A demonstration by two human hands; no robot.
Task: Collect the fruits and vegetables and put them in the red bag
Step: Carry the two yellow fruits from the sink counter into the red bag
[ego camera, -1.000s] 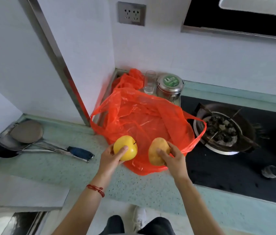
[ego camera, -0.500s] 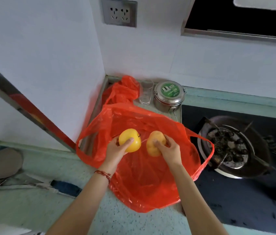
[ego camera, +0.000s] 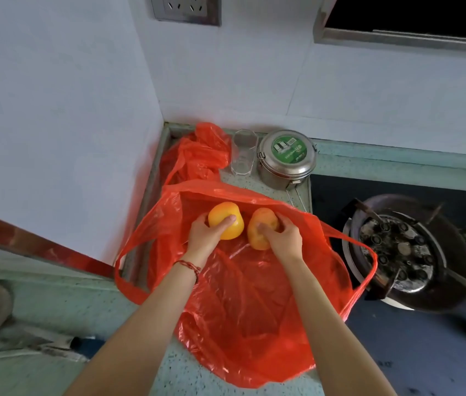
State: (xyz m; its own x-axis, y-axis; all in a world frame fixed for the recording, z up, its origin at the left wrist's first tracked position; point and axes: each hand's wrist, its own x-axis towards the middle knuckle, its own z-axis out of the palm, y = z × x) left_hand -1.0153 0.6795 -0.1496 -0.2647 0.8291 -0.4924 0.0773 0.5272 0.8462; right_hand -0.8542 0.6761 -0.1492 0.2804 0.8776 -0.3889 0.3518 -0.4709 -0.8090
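A red plastic bag (ego camera: 254,310) lies open on the green counter, its mouth facing me. Both my hands reach inside it near its far rim. My left hand (ego camera: 204,238) grips a yellow apple (ego camera: 224,220). My right hand (ego camera: 283,238) grips a yellowish potato (ego camera: 260,228). The two items sit side by side, almost touching, low against the bag's inner plastic. Whether they rest on the counter through the plastic I cannot tell.
A second crumpled red bag (ego camera: 200,155), a clear glass (ego camera: 243,152) and a steel tin with a green lid (ego camera: 286,158) stand behind the bag in the corner. A gas burner (ego camera: 400,252) is to the right. Pan and blue-handled utensil (ego camera: 54,344) lie at lower left.
Both hands have carried the apple and potato forward from in front of the bag and down into it. The camera has moved closer and looks more steeply down.
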